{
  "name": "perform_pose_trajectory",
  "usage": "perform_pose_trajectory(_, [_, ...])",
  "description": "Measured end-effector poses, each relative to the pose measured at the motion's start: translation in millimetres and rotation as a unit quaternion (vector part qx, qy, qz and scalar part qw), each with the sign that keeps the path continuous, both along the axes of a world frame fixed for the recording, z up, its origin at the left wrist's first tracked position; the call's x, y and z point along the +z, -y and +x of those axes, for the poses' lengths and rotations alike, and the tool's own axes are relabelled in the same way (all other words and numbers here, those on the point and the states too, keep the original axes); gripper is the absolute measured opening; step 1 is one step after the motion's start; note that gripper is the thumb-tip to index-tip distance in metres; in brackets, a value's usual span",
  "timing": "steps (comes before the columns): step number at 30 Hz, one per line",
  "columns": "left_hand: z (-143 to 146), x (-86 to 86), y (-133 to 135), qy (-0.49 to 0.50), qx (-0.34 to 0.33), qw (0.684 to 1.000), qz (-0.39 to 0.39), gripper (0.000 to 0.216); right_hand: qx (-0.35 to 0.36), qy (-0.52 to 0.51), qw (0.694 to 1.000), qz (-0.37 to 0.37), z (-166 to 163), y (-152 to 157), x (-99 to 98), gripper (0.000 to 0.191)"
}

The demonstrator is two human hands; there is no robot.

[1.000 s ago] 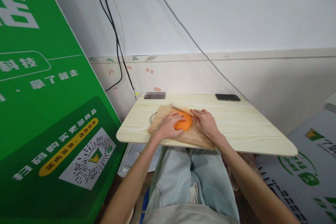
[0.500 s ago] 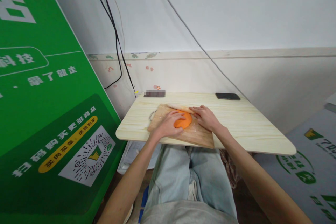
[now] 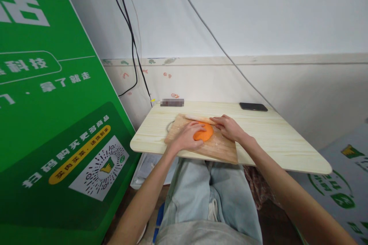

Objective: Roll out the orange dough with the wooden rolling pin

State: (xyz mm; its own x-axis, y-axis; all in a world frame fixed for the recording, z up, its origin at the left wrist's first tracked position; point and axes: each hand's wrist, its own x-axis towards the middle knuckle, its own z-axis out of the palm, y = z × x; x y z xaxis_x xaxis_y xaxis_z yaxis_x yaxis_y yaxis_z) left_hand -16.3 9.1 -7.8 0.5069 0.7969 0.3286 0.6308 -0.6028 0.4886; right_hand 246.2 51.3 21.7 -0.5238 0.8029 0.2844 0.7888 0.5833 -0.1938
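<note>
A flat, round piece of orange dough [image 3: 204, 133] lies on a wooden cutting board [image 3: 222, 149] dusted with pale marks. My left hand [image 3: 188, 136] grips the dough's left side, fingers across its top edge and thumb along the lower one. Behind the dough, at the board's far edge, lies a pale wooden rolling pin [image 3: 198, 118]. My right hand [image 3: 229, 127] is closed over the pin's right end, which the fingers hide. A metal ring handle [image 3: 170, 125] sticks out from the board's left side.
The board rests near the front edge of a light wood-grain table [image 3: 276, 141]. A black phone [image 3: 253, 106] lies at the back right, a blurred dark object [image 3: 172, 102] at the back left. Cables [image 3: 132, 38] hang along the wall. A green sign panel [image 3: 57, 130] stands at the left.
The view has shifted slightly, so everything appears a little further right. Both hands keep their holds on the dough and the rolling pin, with little other visible movement.
</note>
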Motion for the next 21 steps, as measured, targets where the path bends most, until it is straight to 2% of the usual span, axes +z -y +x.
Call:
perform_pose_trajectory(7, [2, 7.9, 5, -0.004, -0.003, 1.000, -0.005, 0.059, -0.077, 0.080, 0.993, 0.034, -20, 28, 3.4, 0.057])
perform_pose_trajectory(13, [2, 4.1, 5, 0.009, 0.002, 1.000, 0.001, 0.060, -0.147, 0.150, 0.977, 0.024, -45, 51, 15.5, 0.048])
perform_pose_trajectory(17, [2, 4.6, 5, 0.008, 0.002, 1.000, 0.010, 0.059, -0.163, 0.180, 0.970, 0.017, -55, 55, 18.8, 0.043])
perform_pose_trajectory(21, [2, 7.2, 5, -0.003, -0.010, 1.000, 0.012, 0.054, -0.147, 0.180, 0.972, 0.035, -53, 53, 15.1, 0.044])
